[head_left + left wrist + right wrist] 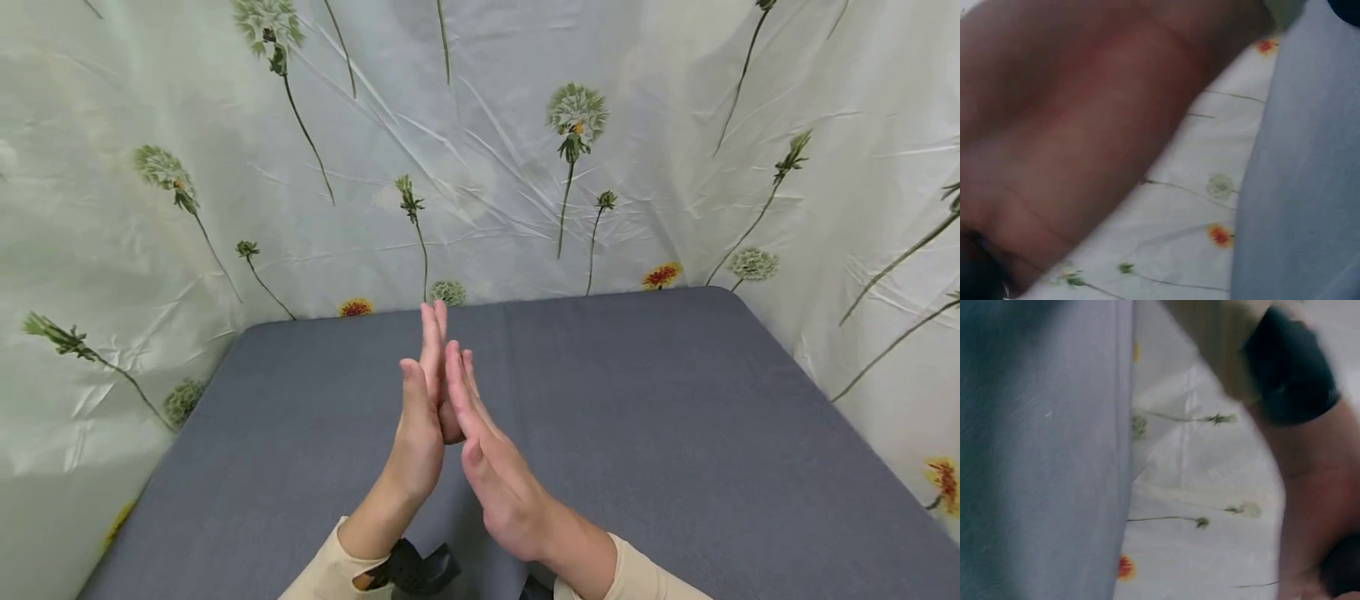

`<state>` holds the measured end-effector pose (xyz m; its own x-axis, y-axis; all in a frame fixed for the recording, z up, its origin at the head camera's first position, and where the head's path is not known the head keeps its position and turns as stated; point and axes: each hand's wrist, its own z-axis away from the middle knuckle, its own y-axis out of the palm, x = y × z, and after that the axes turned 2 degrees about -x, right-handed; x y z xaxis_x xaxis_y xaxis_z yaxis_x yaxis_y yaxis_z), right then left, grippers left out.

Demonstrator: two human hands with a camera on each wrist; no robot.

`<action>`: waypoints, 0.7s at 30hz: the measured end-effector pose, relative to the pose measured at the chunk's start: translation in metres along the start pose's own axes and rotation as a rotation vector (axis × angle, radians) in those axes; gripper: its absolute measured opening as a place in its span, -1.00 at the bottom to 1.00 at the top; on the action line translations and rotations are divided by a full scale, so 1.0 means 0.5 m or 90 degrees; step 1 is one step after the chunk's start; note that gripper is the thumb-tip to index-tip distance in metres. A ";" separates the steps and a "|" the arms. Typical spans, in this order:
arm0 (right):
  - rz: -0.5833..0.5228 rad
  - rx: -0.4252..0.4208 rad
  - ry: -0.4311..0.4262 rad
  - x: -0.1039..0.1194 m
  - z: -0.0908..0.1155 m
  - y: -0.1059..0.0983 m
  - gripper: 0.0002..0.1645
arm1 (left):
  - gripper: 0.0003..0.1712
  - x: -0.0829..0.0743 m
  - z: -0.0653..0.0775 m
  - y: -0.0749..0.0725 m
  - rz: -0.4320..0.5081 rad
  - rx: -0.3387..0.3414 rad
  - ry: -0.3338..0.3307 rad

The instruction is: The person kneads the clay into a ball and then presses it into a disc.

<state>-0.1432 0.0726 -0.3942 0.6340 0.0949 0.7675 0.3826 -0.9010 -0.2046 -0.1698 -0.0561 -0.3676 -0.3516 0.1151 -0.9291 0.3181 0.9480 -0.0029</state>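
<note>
Over the middle of the surface, my two hands stand up with their palms turned toward each other. On the left hand (420, 433), the visible fingers are straight and the thumb points up. Facing it, the right hand (506, 492) leans to the left with straight fingers, a little lower and nearer. The hands are very close near the fingers; whether they touch there cannot be told. Nothing held shows between them. Blurred skin (1085, 125) fills much of the left wrist view. A forearm (1319, 469) with a dark strapped device (1291, 369) shows in the right wrist view.
A dark grey padded surface (637, 417) with rounded far corners lies under the hands. White cloth (487, 167) printed with dandelions and red-yellow flowers hangs behind it and along both sides. Beige sleeves (330, 562) cover the forearms, and a black wrist device (420, 571) sits at the left wrist.
</note>
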 end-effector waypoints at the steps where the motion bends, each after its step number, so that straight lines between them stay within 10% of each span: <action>1: 0.020 -0.004 -0.012 0.006 -0.001 -0.001 -0.25 | -0.11 0.007 0.002 0.002 0.010 0.006 -0.007; 6: 0.110 -0.036 -0.054 0.005 -0.020 -0.026 -0.18 | -0.24 0.033 0.033 0.029 -0.001 0.044 0.021; 12: 0.015 -0.053 0.038 -0.038 -0.028 -0.049 -0.19 | -0.28 0.024 0.060 0.047 -0.068 0.045 0.062; 21: -0.036 -0.024 0.016 -0.026 0.016 -0.005 -0.27 | -0.16 0.012 0.006 0.012 -0.087 -0.002 0.038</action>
<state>-0.1471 0.0768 -0.4087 0.5953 0.1353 0.7920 0.3916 -0.9096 -0.1389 -0.1671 -0.0505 -0.3746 -0.4436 0.0024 -0.8962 0.2614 0.9569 -0.1269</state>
